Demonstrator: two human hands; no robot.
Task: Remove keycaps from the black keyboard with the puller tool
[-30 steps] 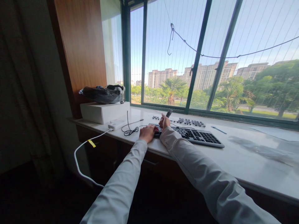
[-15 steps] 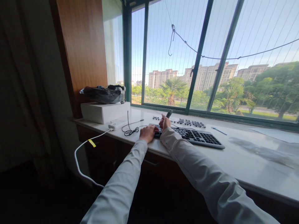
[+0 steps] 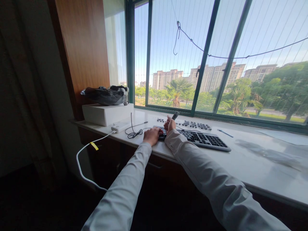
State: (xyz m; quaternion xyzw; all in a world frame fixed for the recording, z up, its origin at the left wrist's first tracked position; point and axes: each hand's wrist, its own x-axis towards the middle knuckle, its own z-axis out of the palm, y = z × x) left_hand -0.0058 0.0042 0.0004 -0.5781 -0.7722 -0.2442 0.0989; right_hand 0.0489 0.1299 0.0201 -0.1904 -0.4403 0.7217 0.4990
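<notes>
A dark computer keyboard point(image 3: 213, 146) lies slantwise on the white counter, its left part covered by both hands. My left hand point(image 3: 152, 135) grips the keyboard's left end, with fingers bent over the near edge. My right hand point(image 3: 169, 124) is closed round a dark, flat-ended tool point(image 3: 176, 115), held tilted above the left part of the keys. The tool's lower end is hidden behind the hand. Several loose black keycaps point(image 3: 197, 125) are set out in rows just behind the keyboard.
Left of the hands lie a coiled black cable point(image 3: 135, 134) and a white power strip point(image 3: 118, 128) with its cord. A white box point(image 3: 106, 115) carries a dark plastic bag point(image 3: 106, 95). On the right are a thin blue stick point(image 3: 225, 133) and a clear plastic bag point(image 3: 269, 152). Windows stand behind.
The view has shifted slightly. Both hands stay at the keyboard's left end, and the tool in my right hand has moved only a little.
</notes>
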